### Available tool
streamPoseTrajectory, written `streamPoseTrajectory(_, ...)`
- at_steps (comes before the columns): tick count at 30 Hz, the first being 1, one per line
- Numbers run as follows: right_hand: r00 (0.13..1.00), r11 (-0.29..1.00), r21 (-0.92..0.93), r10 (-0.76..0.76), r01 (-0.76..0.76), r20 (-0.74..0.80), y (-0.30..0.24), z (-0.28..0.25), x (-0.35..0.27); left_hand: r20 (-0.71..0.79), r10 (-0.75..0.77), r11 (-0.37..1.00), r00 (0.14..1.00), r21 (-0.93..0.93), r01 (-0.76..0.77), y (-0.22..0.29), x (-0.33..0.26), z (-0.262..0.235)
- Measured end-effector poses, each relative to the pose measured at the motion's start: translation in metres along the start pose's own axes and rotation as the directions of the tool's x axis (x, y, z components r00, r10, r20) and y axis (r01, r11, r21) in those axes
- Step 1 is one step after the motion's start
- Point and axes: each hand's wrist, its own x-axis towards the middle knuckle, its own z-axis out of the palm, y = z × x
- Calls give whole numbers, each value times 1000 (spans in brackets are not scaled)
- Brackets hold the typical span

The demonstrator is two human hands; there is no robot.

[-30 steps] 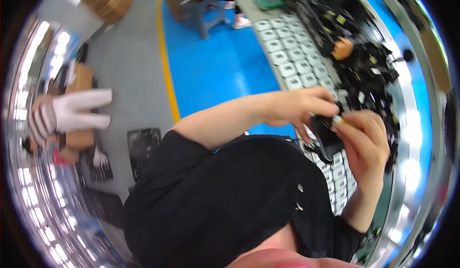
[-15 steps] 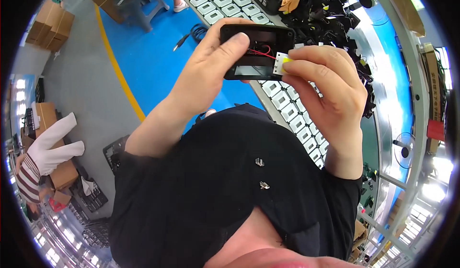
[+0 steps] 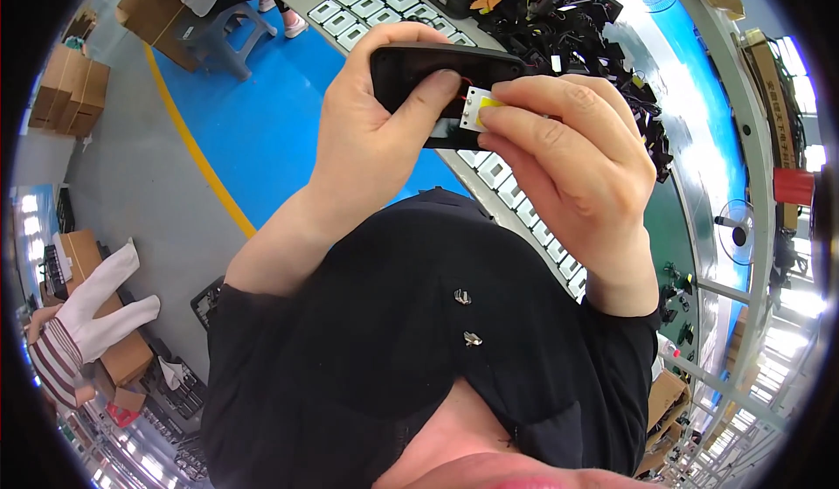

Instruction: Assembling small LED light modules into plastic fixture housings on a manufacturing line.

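The left hand [image 3: 371, 139] is clamped around a black, oblong plastic housing [image 3: 441, 74], thumb pressed across its open face, holding it raised in front of the person's black shirt [image 3: 393, 349]. Just right of the housing, the right hand [image 3: 568, 166] pinches a small white circuit piece with a yellow patch [image 3: 479, 111] between its fingertips, touching the housing's edge. Beyond the housing, rows of white rectangular parts [image 3: 367, 4] line a workbench beside a heap of black wired parts [image 3: 577, 17].

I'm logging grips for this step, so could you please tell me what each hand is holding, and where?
The left hand grips the black housing around its left end. The right hand pinches a small white and yellow part at the housing's edge.
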Motion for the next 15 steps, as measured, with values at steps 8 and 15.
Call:
streamPoseTrajectory(8,997,997,9,-71,71,-22,-1,6,2,323,-196,904,926,-307,299,25,-14,-12)
streamPoseTrajectory(15,995,993,51,-102,103,-18,-17,18,-10,320,-199,921,926,-263,289,27,-43,-13)
